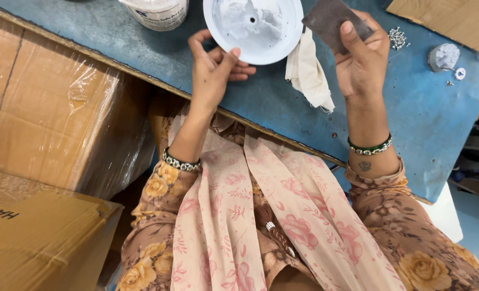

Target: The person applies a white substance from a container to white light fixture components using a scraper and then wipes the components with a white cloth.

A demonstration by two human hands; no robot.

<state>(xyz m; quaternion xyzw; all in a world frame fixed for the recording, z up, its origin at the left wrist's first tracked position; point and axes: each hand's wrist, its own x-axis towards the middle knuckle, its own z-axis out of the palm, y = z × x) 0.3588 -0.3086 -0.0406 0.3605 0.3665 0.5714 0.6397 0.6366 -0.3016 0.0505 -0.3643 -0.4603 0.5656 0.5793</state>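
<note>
My left hand point(212, 70) grips the near rim of a round white shallow housing point(261, 46) that rests on the blue table point(422, 118), its hollow side up with a small hole at the centre. My right hand point(361, 59) holds a dark grey rectangular piece of abrasive sheet point(325, 19) pinched under the thumb, just right of the housing. A cream cloth point(309, 75) lies on the table between the two hands, partly under the housing's edge.
A white plastic tub point(158, 12) stands at the table's far side. Small screws point(397, 37) and a small white fitting point(444, 56) lie to the right. Brown cardboard point(455, 21) lies at the far right; large taped cartons point(51, 124) fill the left.
</note>
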